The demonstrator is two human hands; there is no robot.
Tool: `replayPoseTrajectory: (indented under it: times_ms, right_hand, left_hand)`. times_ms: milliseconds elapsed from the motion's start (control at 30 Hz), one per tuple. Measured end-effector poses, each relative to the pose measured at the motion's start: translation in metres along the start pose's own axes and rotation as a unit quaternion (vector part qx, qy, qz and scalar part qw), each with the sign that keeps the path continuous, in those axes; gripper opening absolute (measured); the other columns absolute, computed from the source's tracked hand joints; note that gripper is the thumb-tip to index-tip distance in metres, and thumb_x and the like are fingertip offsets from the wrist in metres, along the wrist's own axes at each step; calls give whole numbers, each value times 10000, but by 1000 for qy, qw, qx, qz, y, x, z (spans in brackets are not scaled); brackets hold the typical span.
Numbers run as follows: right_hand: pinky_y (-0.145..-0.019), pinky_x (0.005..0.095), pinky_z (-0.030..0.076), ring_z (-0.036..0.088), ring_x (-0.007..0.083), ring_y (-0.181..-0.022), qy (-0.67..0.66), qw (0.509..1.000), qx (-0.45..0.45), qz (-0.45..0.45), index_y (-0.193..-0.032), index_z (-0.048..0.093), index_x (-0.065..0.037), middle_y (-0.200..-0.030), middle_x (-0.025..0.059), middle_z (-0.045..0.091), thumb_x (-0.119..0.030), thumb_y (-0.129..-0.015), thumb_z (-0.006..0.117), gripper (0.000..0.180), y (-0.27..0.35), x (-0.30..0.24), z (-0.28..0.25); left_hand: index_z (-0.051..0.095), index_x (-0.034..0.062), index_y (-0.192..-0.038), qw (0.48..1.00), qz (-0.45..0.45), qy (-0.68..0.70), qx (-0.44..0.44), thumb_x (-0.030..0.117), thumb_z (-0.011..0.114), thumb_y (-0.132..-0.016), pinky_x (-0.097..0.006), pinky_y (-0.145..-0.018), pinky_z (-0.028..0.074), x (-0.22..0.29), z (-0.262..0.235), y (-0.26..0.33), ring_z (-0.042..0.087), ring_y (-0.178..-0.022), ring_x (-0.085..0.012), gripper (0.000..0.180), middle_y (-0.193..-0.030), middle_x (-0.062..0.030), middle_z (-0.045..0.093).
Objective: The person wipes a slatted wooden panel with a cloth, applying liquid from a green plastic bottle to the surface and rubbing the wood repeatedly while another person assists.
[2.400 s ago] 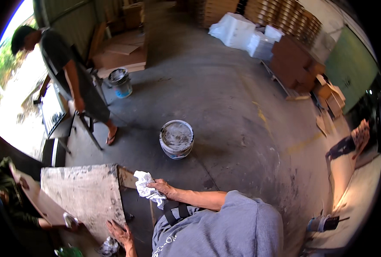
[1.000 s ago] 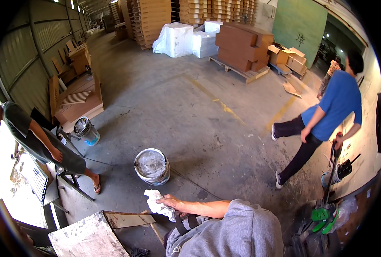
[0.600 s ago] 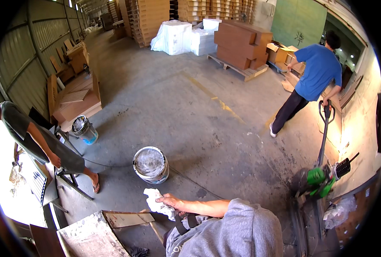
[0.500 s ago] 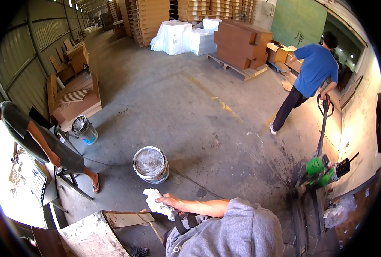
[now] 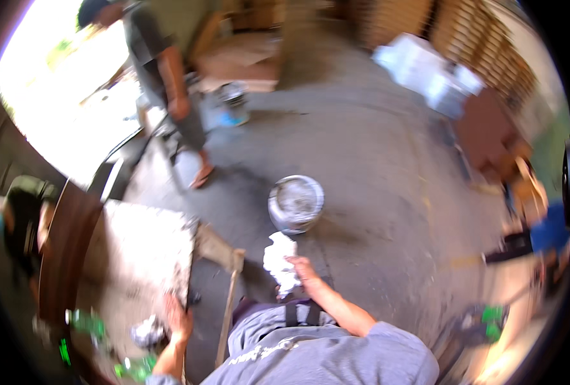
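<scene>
My right hand (image 5: 306, 272) is closed round a crumpled white cloth (image 5: 281, 262), which hangs in front of my waist. Just beyond the cloth, a white bucket (image 5: 294, 223) with a greyish, wrinkled top stands on the floor. My left hand (image 5: 178, 317) reaches to the near right edge of a worn, whitish worktable (image 5: 137, 256). Its fingers look stretched out, with nothing visible in them. A crumpled whitish bundle (image 5: 147, 332) lies on the tabletop beside that hand. Green clear bottles (image 5: 86, 321) sit along the table's near left side, smeared by motion.
A person in dark clothes (image 5: 163, 70) stands at the far left, near a second bucket (image 5: 233, 106). Another person (image 5: 25, 218) is at the left edge. At right are a brown stack (image 5: 490, 131), a person in blue (image 5: 548, 231) and a blurred pallet jack (image 5: 474, 327).
The view has swung left, so the bucket and stacks sit further right. My left hand has come into view at the table. The cloth remains in my right hand.
</scene>
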State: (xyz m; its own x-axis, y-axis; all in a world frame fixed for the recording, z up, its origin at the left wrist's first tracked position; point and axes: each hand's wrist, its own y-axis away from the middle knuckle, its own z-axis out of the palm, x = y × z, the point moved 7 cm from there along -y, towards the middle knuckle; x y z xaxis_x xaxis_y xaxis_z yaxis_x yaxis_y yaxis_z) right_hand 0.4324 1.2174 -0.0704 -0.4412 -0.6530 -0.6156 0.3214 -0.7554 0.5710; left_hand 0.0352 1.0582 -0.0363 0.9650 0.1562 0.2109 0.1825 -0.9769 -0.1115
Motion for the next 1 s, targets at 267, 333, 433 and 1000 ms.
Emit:
replayPoseTrajectory:
  times_ms: [267,333,433,1000]
  right_hand:
    - [-588,490,607,701,264,-762,-13,997,-69,-9,-1146,576,46,-929,151,688,-234,-887,675,394,6,-8,7]
    - [-686,421,588,703,248,-823,12,1000,-18,12,-1159,594,61,-977,145,698,-235,-882,680,415,3,-2,4]
    - [-758,471,590,694,289,-881,9,1000,-12,-2,-1201,555,58,-1052,181,676,-223,-884,661,436,1,-2,2]
    - [-886,383,542,683,272,-990,29,999,-38,2,-1247,560,77,-1122,164,676,-186,-887,659,457,-5,0,-3]
  left_hand:
    - [327,-61,-1418,999,8,45,25,64,667,-737,-527,-1154,263,24,-23,-7,303,-1383,-477,771,-1475,-289,330]
    - [330,-56,-1419,999,0,43,23,70,676,-734,-521,-1152,271,22,-24,-8,311,-1378,-477,778,-1472,-288,335]
    - [334,-50,-1420,999,-11,42,19,83,695,-730,-508,-1149,282,20,-25,-6,321,-1373,-472,789,-1470,-284,340]
    - [336,-12,-1434,999,-23,39,22,97,723,-728,-486,-1152,292,18,-26,-6,320,-1399,-428,813,-1493,-254,338]
